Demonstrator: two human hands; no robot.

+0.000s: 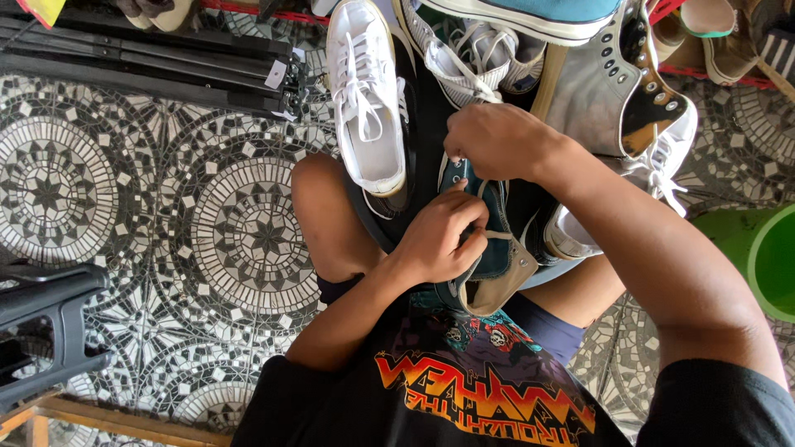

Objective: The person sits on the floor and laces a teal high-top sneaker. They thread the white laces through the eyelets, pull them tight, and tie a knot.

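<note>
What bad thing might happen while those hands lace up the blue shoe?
The lace looks loosely held between the left hand and right hand, so it might slip out. The blue shoe rests on the lap among other piled shoes; the white shoe beside it could get nudged off onto the tiled floor.

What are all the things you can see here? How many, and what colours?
Teal shoe: one, teal with tan lining, on the lap, in both hands.
White shoe: one, white, left of the teal shoe.
Grey high-top: one, grey and white, upper right.
Striped shoe: one, white-striped, top middle.
Bucket: one, green, right edge.
Stool: one, black, lower left.
Floor: black-and-white mosaic.
Left hand: on the laces.
Right hand: pulling a lace.
</note>
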